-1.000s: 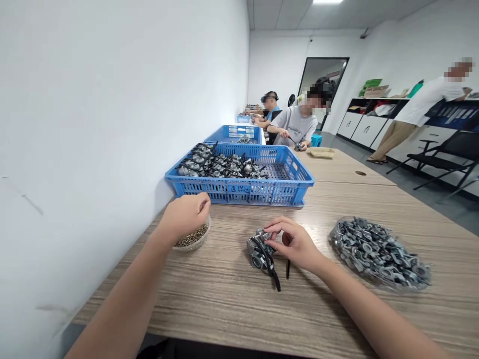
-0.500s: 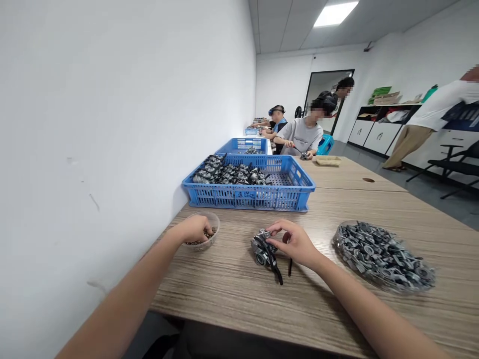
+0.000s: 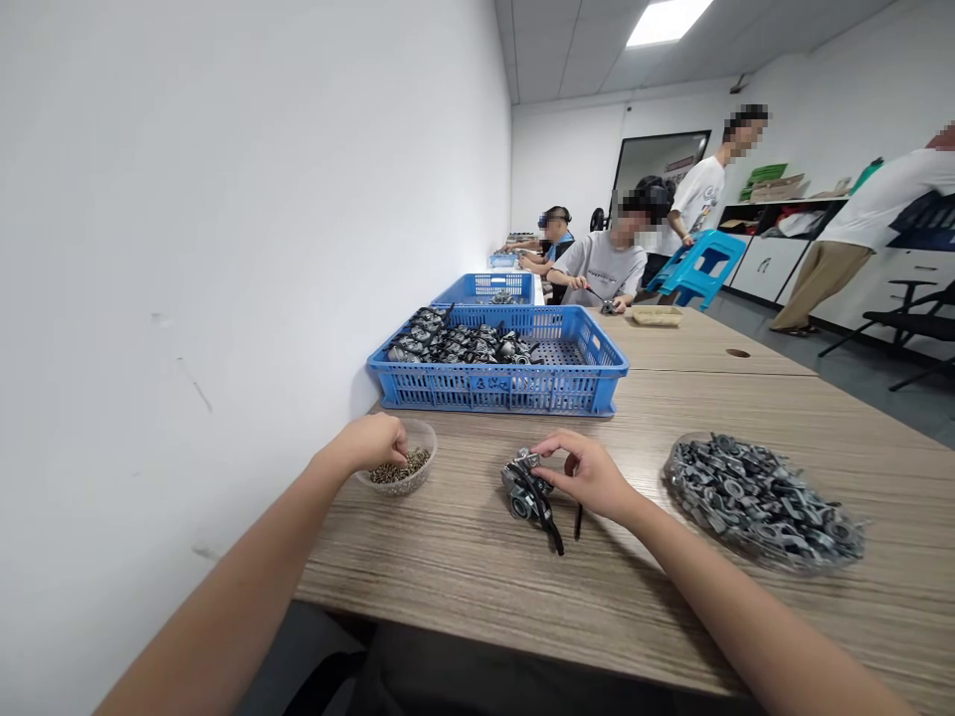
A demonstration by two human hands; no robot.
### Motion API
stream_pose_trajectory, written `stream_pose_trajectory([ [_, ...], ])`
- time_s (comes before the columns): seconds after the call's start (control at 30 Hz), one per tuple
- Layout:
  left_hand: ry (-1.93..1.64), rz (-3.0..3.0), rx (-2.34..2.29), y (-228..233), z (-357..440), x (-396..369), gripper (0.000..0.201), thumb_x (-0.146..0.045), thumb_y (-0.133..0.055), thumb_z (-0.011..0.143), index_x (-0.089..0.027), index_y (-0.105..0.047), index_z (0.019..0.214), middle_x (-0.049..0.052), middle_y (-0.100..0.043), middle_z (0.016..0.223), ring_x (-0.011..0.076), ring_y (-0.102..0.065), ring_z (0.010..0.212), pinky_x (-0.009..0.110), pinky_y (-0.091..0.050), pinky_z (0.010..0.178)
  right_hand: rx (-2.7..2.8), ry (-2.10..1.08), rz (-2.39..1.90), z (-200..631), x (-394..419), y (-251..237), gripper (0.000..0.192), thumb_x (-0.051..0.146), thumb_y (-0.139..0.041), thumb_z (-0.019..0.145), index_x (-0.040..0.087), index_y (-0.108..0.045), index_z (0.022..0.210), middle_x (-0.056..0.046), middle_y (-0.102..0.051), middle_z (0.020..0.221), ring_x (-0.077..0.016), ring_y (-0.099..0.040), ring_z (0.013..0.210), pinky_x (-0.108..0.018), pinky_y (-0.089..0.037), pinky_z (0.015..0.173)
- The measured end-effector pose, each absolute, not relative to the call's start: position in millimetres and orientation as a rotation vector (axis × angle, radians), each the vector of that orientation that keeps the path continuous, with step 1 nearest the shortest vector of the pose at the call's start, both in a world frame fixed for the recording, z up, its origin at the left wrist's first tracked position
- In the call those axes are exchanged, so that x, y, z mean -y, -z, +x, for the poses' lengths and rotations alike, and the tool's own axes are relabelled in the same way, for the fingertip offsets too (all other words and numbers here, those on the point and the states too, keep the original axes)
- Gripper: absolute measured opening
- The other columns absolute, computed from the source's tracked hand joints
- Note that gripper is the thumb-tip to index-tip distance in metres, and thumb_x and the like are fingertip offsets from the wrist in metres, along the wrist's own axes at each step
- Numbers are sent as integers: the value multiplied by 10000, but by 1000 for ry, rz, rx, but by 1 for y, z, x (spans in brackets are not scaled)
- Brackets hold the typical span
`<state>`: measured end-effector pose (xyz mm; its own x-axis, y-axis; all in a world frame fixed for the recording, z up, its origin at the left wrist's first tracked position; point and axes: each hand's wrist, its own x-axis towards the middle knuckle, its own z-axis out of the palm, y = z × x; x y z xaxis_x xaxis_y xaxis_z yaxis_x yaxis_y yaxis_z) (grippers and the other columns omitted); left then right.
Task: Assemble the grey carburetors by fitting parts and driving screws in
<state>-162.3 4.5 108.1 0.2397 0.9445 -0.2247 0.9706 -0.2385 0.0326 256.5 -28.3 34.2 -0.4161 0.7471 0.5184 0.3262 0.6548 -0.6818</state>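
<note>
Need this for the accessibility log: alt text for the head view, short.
At a wooden table, the person's left hand dips its fingertips into a small clear bowl of screws while the right hand steadies a metal part with black hoses. A blue crate of similar parts sits behind, a clear dish of metal pieces to the right; co-workers sit farther along.

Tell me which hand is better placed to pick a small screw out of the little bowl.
The left hand. Its fingertips are already dipped into the small bowl of screws, while the right hand rests on the metal assembly farther along the table.
</note>
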Motion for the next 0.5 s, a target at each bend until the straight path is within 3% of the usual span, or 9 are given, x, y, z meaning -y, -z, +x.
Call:
stream_pose_trajectory([
  [0.27, 276, 2327, -1925, -112, -159, 4, 143, -298, -807, 824, -280, -901, 930, 49, -884, 950, 272, -793, 892, 309, -461, 693, 2058, -523, -790, 257, 27, -29, 206, 402, -797, 1037, 258, -799, 1185, -93, -794, 1155, -230, -741, 949, -285, -561, 597],
  [0.5, 276, 2323, -1909, -117, -153, 5, 137, -285, -804, 821, -292, -909, 909, 49, -885, 962, 284, -795, 894, 318, -507, 739, 2062, -544, -780, 259, 25, -26, 181, 348, -800, 1037, 288, -792, 1208, -67, -780, 1141, -212, -732, 936, -268, -557, 594],
])
